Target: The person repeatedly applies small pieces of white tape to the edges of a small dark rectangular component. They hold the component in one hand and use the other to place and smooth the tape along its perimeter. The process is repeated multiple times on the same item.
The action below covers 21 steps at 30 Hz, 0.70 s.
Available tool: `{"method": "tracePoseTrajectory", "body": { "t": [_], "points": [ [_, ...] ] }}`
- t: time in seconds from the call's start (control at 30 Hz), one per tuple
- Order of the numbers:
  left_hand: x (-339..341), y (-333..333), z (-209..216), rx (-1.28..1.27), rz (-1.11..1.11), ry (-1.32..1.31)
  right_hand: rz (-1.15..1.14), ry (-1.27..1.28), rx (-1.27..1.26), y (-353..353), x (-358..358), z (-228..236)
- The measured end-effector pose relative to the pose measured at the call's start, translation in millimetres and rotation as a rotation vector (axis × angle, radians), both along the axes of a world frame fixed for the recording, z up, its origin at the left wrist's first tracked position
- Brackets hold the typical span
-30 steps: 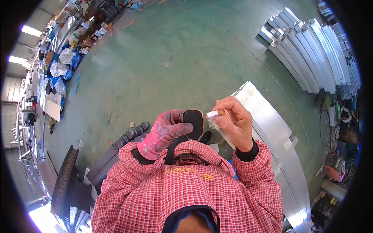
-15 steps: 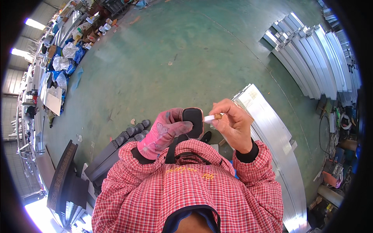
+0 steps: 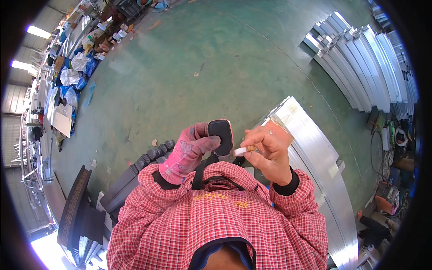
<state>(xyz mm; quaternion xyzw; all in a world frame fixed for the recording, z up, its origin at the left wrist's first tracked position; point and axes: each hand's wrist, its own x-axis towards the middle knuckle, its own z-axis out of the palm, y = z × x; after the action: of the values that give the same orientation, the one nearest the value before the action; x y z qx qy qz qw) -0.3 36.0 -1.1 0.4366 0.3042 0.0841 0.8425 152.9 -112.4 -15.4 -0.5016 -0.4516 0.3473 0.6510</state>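
My left hand (image 3: 191, 146), in a pink glove with grey-stained fingers, is closed around a flat black case (image 3: 219, 135) with rounded corners and an orange-red edge. Its thumb presses on the black face. My right hand (image 3: 269, 155) is bare and pinches a short white stick (image 3: 240, 151) with a tan-brown end between thumb and fingertips. The white end points at the lower right edge of the case; whether they touch, I cannot tell. A black strap (image 3: 198, 175) runs down my chest below the case.
Long silver metal profiles (image 3: 315, 148) lie at my right, with an orange-brown piece (image 3: 280, 131) on them. More profiles (image 3: 355, 67) are stacked far right. Dark ornate posts (image 3: 135, 173) lie at left. Bags and clutter (image 3: 74, 81) line the far left. Green floor (image 3: 180, 81) spreads ahead.
My right hand has moved down with the white stick, from beside the case's middle to its lower corner. The case has shifted slightly up and left. A dark shape has appeared at the lower right.
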Motion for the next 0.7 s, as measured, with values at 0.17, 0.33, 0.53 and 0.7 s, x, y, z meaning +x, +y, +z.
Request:
{"method": "tracePoseTrajectory", "body": {
  "t": [0.17,0.33,0.53,0.7],
  "points": [
    [3,0,7,-0.033,0.069,-0.087,0.058,0.383,-0.003,-6,4,-12],
    [4,2,9,0.058,-0.005,-0.128,0.210,0.796,0.012,-3,0,-29],
    [3,-2,4,0.137,-0.029,-0.241,0.377,0.798,0.132,-5,3,-29],
    [2,-3,3,0.271,-0.111,-0.488,0.504,0.749,0.161,-12,13,-18]
  ]
}}
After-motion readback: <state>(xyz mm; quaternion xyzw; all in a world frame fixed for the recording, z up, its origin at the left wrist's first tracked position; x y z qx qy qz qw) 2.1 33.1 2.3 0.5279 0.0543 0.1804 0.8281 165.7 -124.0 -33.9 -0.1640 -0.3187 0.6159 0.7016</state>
